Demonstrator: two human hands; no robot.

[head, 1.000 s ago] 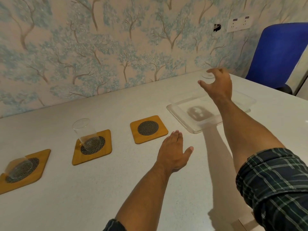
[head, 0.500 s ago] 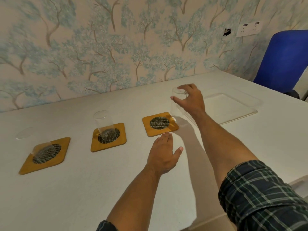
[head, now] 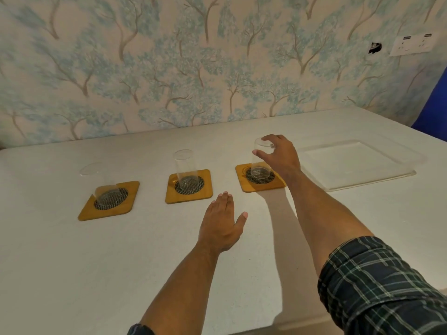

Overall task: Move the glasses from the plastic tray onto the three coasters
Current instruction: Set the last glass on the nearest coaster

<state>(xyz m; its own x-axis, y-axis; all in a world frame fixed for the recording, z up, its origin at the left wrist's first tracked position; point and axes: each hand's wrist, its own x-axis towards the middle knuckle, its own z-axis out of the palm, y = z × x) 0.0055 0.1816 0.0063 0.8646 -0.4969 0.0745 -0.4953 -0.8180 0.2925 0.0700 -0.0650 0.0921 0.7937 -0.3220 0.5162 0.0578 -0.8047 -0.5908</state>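
Clear glass is now sitting over the black mesh disc of the right-hand coaster (head: 260,177), where half a second ago you were carrying that same third glass (head: 261,160) through the air between the plastic tray (head: 358,165) and the coaster. A second ago your right hand (head: 280,155) was reaching over the tray's far side; now the tray is lying bare on the white table (head: 72,262), well to the right of your wrist.

That is telling you the job is nearly finished: the left glass (head: 106,189) is standing on the left coaster (head: 108,200), the middle glass (head: 185,169) is standing on the middle coaster (head: 189,186), and the last one is upright on the third, a little toward the mat's far edge by the look of it.

You are gripping this last glass from above, thumb on the near side of the rim and fingers (head: 271,142) curling over the far side, so the hand is closed around its top. The base seems to be touching the mesh, though you cannot be sure through clear glass. Judging from this, all that is left is loosening your grip and lifting straight up, so you are not tipping it.

Your left hand (head: 222,223) is resting flat on the table, fingers together and holding nothing, just in front of the gap between the middle and right coasters.
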